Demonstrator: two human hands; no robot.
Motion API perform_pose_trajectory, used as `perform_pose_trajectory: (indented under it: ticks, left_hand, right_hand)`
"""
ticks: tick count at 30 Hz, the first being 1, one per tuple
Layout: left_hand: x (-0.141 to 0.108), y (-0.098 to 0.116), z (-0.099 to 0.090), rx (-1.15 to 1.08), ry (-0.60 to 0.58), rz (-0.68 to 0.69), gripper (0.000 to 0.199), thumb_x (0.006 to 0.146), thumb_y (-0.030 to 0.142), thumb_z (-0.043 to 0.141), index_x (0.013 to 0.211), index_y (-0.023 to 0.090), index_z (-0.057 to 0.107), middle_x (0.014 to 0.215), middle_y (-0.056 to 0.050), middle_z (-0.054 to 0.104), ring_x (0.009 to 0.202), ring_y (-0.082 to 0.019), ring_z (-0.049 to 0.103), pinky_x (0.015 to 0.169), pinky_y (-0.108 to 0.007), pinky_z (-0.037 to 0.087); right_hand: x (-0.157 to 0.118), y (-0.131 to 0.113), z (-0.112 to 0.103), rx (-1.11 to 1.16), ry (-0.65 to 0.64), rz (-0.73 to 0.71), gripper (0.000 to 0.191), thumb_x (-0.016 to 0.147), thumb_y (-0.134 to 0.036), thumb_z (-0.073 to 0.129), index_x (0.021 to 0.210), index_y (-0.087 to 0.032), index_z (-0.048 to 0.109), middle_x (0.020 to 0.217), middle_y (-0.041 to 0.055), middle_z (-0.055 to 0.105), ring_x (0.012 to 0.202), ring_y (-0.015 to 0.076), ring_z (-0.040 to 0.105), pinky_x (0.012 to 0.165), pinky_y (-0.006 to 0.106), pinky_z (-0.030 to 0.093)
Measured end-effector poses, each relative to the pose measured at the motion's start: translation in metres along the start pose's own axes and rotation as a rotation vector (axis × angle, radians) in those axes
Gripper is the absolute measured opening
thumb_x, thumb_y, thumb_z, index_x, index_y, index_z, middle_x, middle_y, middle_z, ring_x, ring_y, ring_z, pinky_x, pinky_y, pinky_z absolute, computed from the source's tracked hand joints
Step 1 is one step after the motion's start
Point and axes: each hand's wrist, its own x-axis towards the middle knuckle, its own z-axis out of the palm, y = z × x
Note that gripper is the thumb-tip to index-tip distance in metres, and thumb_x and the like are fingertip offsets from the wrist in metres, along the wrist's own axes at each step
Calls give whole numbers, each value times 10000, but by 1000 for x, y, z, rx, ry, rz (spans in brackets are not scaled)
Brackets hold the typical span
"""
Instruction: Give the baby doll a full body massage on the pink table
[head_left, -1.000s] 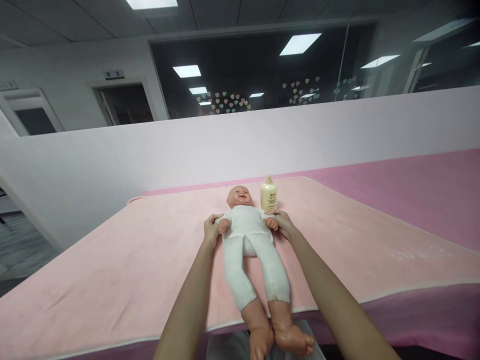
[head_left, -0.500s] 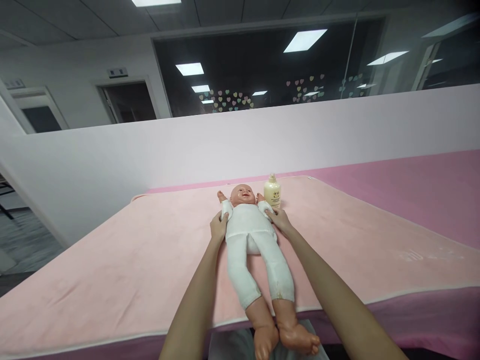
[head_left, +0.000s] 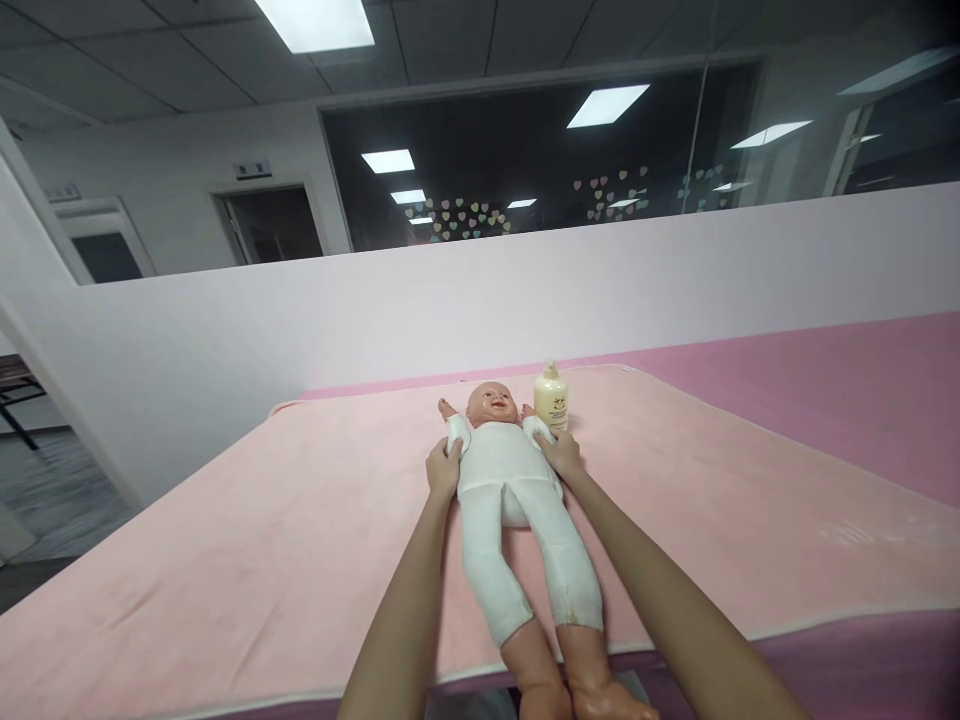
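Observation:
A baby doll [head_left: 499, 455] with a white cloth body lies on its back, head toward the wall and bare feet past the near edge of the pink towel [head_left: 322, 530]. My left hand [head_left: 443, 466] is closed round the doll's sleeved arm on the left side, with the thumb on top. On the other side, my right hand [head_left: 562, 456] grips the other sleeved arm near the elbow. Both doll forearms point up beside its head. Just beyond my right hand stands a pale yellow pump bottle [head_left: 552, 400], upright. The undersides of my fingers are hidden.
A low white wall [head_left: 420, 310] runs behind the padded surface, with a dark window [head_left: 525, 150] above it. Pink covering [head_left: 840, 400] extends to the right. At far left, a dark-legged piece of furniture [head_left: 22, 400] stands on the grey floor.
The view has tipped slightly upward, so the doll, bottle and hands sit lower in the picture. Both hands keep their hold on the doll's arms.

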Motion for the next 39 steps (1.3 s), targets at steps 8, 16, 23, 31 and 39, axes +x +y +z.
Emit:
perform_pose_trajectory:
  ticks: [8,16,23,31,39]
  left_hand:
    - [-7,-1,-6,-351,-80,57,356,700,241,518,1013,169,672,965,-63,692,868,-216,592,752,-304,436]
    - [-7,-4,-6,-607,-44,-159,404,552,142,483,900,113,687,827,-78,688,595,-130,557,524,-241,425]
    - [-3,-1,-4,-584,-77,-45,372,667,360,561,940,139,683,828,-49,675,691,-144,569,601,-238,429]
    - [4,-3,-2,-78,28,-84,420,722,531,510,495,178,490,454,25,414,506,-120,404,496,-238,264]
    - [9,-1,2,5,45,-79,378,753,507,491,551,188,498,563,-25,526,552,-155,465,540,-259,293]
  right_hand:
    - [-12,13,-20,667,-197,20,397,542,-246,644,930,-166,672,938,58,679,818,197,611,690,308,489]
    - [-7,22,-20,819,-109,121,152,477,-174,586,613,-192,650,831,54,682,779,193,626,719,314,505]
    - [-11,10,-20,696,-214,62,345,531,-252,616,851,-144,690,782,39,678,685,171,590,629,284,474]
    - [-7,1,-11,71,-57,-45,331,711,-392,533,898,-166,685,870,66,681,807,207,594,700,288,439]
    - [-2,-2,3,-29,14,-14,313,758,-375,485,931,-193,671,893,101,670,854,226,596,715,291,419]
